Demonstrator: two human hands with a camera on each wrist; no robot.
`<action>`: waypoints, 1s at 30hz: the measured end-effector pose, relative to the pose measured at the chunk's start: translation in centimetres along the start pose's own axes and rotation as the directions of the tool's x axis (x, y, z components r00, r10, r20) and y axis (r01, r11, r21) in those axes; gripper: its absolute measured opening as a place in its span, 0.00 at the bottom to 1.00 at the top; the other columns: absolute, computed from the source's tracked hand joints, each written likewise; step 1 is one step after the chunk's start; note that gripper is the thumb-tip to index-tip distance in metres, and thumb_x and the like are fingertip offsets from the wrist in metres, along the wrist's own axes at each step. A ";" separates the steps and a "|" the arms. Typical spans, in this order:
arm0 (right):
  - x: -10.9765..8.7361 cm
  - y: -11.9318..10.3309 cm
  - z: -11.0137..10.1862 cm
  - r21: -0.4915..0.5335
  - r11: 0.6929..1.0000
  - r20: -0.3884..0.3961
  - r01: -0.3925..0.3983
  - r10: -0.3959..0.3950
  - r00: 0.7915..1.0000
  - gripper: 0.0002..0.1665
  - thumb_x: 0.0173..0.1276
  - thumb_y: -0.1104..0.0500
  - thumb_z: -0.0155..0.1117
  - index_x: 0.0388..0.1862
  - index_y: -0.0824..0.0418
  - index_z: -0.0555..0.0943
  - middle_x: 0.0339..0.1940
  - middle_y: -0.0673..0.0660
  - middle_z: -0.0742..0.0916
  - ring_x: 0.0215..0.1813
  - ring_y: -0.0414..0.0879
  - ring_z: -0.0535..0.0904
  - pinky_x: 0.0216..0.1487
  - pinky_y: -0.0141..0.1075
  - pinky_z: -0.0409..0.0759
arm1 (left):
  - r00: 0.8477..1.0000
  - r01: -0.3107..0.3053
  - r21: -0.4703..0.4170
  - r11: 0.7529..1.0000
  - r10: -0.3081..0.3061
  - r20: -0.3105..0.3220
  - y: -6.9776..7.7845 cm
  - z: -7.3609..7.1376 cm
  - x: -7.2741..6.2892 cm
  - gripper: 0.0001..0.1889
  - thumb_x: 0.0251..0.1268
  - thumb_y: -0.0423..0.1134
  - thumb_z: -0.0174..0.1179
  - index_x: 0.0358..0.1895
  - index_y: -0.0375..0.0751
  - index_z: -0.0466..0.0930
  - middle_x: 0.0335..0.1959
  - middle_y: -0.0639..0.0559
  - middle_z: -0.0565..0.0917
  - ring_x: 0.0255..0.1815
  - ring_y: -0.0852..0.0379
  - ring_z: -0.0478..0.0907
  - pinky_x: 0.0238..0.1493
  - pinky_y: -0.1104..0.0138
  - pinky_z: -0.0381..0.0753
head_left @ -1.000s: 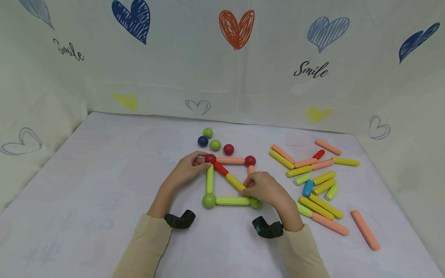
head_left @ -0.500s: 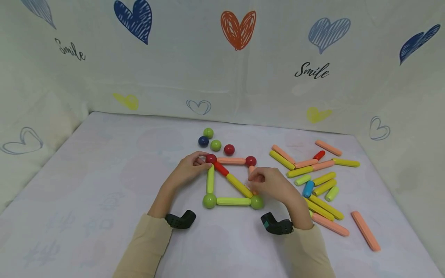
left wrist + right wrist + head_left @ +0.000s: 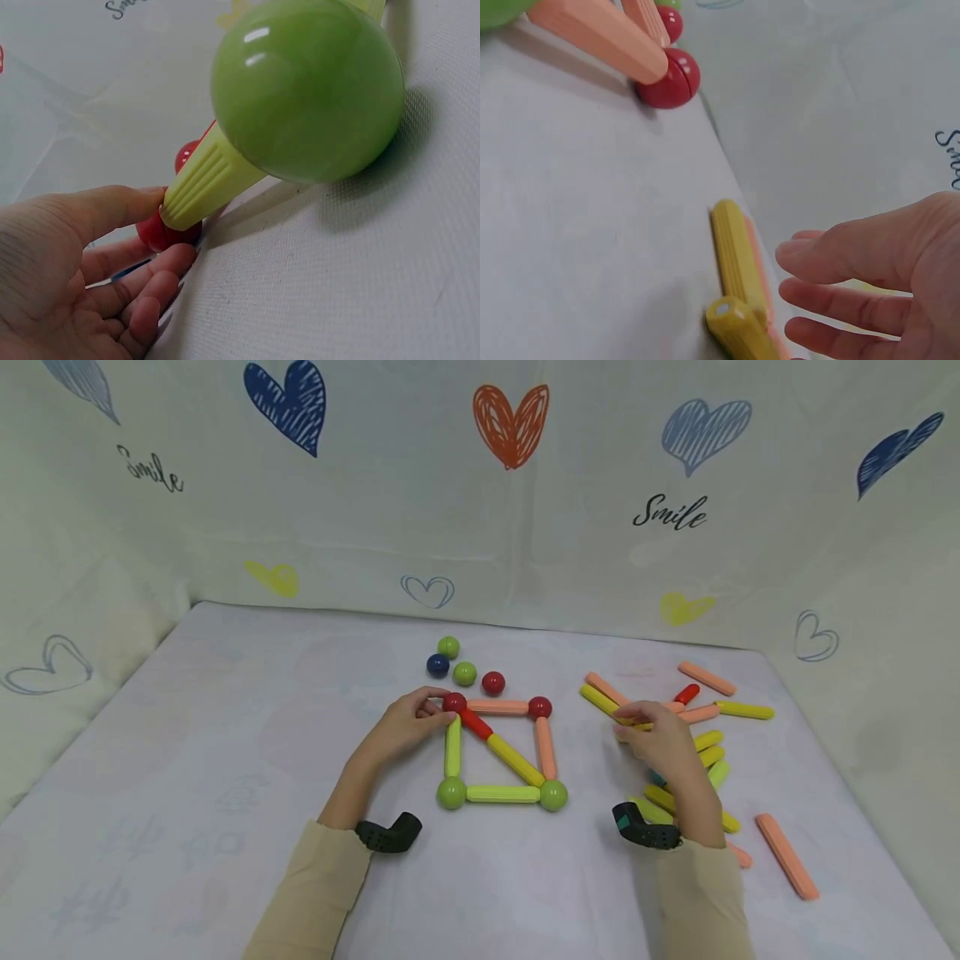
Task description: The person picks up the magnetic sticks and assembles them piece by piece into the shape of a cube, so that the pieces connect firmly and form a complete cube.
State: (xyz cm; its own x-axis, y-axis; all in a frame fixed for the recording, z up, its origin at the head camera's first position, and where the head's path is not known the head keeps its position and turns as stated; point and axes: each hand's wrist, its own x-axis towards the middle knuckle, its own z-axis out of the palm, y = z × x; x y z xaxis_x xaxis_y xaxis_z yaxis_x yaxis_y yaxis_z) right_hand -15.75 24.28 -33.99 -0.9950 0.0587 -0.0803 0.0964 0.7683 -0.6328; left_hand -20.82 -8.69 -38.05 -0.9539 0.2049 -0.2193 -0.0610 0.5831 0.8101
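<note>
My left hand pinches the red ball at the top left corner of a frame of balls and sticks. Joined there are a light green stick, an orange stick and a red rod. A yellow stick continues that rod diagonally to a green ball. In the right wrist view my right hand has its thumb and fingers apart beside yellow sticks, with nothing between them. The head view shows it over the stick pile, hiding part of it.
Loose green, blue and red balls lie behind the frame. Orange, yellow, green and red sticks are scattered at the right, with one orange stick apart near the table's right side. A printed cloth hangs behind the table.
My right hand has let go of the diagonal yellow stick and moved right, over the loose sticks. The diagonal stays against the green ball. My left hand keeps its place.
</note>
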 end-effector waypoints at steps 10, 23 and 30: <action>0.3 2.4 -0.2 -0.047 0.998 -0.064 -0.043 0.040 0.997 0.18 0.64 0.66 0.56 0.52 0.70 0.77 0.56 0.70 0.75 0.55 0.61 0.66 0.50 0.51 0.68 | 1.000 0.003 -0.004 1.000 -0.003 0.004 -0.1 -0.1 0.0 0.24 0.63 0.46 0.58 0.61 0.46 0.69 0.45 0.45 0.78 0.44 0.52 0.73 0.45 0.63 0.74; 0.3 2.2 0.4 -0.143 0.976 0.012 -0.164 0.168 0.986 0.21 0.62 0.63 0.60 0.54 0.66 0.74 0.62 0.72 0.60 0.56 0.67 0.53 0.47 0.54 0.66 | 1.000 -0.012 -0.008 1.000 0.012 -0.015 0.0 0.0 -0.1 0.23 0.63 0.45 0.58 0.61 0.45 0.70 0.44 0.45 0.79 0.42 0.52 0.73 0.43 0.64 0.73; 0.2 2.2 0.6 -0.145 0.978 -0.001 -0.150 0.151 0.989 0.17 0.63 0.64 0.60 0.51 0.66 0.75 0.60 0.74 0.61 0.53 0.67 0.56 0.44 0.53 0.66 | 1.000 -0.009 -0.004 1.000 0.009 -0.014 -0.1 0.0 -0.1 0.24 0.63 0.46 0.58 0.61 0.46 0.70 0.44 0.45 0.78 0.42 0.52 0.73 0.44 0.64 0.74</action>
State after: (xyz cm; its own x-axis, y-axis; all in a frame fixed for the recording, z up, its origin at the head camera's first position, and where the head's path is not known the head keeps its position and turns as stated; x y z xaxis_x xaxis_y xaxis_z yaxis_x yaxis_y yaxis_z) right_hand -15.77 25.60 -35.83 -0.9690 0.1749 -0.1743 0.2398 0.8350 -0.4952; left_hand -20.66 -8.74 -38.09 -0.9583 0.1993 -0.2047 -0.0537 0.5780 0.8143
